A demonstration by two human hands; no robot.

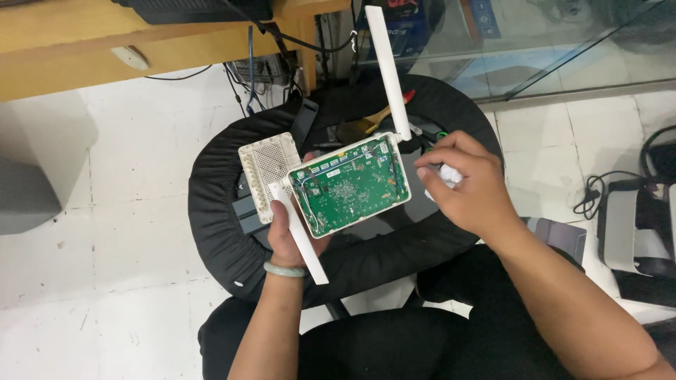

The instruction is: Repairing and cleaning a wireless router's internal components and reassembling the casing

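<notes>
While we look down, left hand (292,236) grips open white router (331,183) from below, fingers curled under it, green board (350,184) up. Right hand (461,186) just right of router, fingers pinching white wad (448,176). Router's long side runs left to right, over black stool (218,232).

Left hand (292,236) grips opened white router (350,184) (green board exposed); right hand (468,186) pinches white wad (449,176) beside it
</notes>
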